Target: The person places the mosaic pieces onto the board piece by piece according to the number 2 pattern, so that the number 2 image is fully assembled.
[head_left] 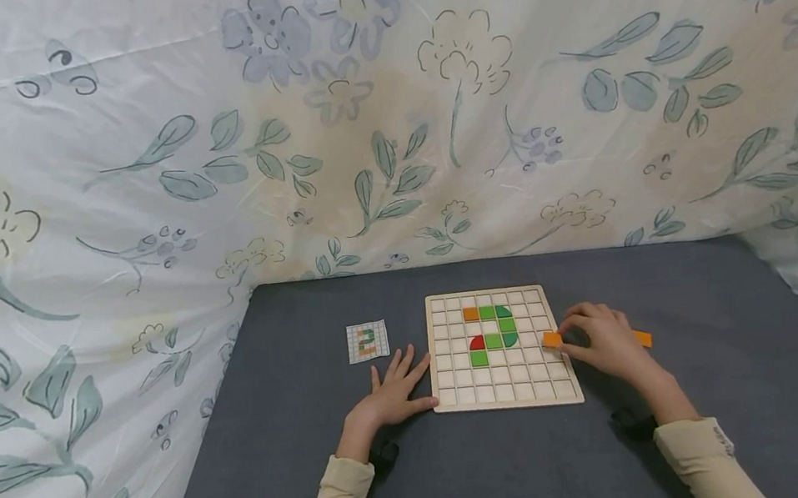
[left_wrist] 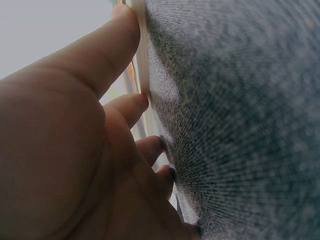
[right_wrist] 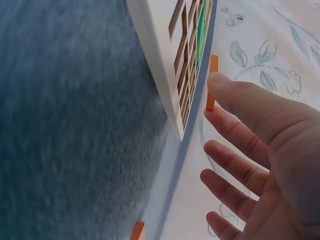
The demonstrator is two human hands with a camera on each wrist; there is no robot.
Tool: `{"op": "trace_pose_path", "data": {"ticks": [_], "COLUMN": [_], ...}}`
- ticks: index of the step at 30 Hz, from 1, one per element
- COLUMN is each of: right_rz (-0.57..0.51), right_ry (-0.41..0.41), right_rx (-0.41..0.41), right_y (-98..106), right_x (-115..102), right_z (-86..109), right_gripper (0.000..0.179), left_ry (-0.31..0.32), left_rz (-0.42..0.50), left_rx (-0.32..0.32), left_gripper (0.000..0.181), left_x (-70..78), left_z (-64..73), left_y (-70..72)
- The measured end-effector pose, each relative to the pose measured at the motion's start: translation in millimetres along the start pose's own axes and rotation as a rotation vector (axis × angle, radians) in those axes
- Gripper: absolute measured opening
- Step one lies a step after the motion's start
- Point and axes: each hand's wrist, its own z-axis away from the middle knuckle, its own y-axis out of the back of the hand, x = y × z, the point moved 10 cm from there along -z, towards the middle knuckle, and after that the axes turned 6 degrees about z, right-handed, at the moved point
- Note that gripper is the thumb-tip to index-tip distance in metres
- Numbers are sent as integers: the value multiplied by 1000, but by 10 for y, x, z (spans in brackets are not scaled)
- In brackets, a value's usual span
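Observation:
A square wooden grid board lies on the dark cloth, with several orange, green and red tiles set in its cells. One tile among them is a red quarter-round. My right hand pinches an orange tile between thumb and index finger, over the board's right edge; in the right wrist view this orange tile stands on edge, the other fingers loosely spread. My left hand lies with fingers spread at the board's left edge, thumb and index fingertip touching its side.
A small pattern card with a coloured figure on a grid lies left of the board. Another orange piece lies on the cloth beyond the right hand. A floral curtain hangs behind the table.

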Motion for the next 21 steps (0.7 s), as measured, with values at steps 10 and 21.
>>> {"op": "trace_pose_path", "data": {"ticks": [10,21], "right_rz": [-28,-107], "right_ry": [30,46], "right_rx": [-25,-33], "right_y": [-210,-227], "right_x": [-72,-287], "right_z": [-51,-113], "right_gripper": [18,14], "left_ry": [-7,-4], "left_rz": [2,-1], "left_rx": [0,0], "left_gripper": [74,75], "left_x": [6,-8], "left_z": [0,1], "left_y": [7,-2]}}
